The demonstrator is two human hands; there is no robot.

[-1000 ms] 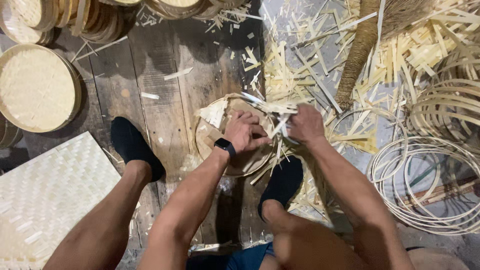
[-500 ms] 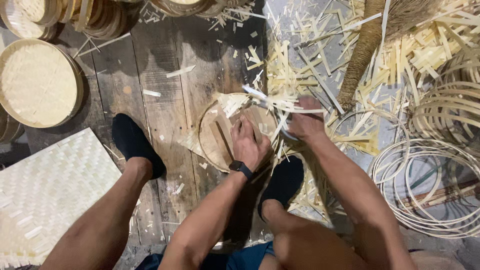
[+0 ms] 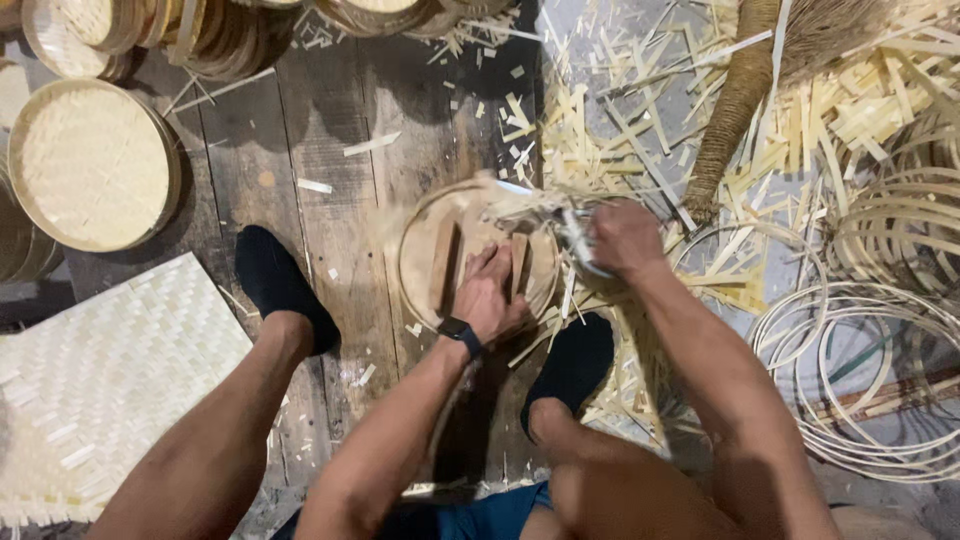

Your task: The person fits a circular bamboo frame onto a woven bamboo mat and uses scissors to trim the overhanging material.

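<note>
No packages, labels or signs are showing anywhere here; the one small screen is the dark watch [image 3: 458,329] sitting centre frame.

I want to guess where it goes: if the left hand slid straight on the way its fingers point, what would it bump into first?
Probably the far rim of the round bamboo tray under the left hand; beyond lie bamboo scraps. Depth is unclear.
</note>
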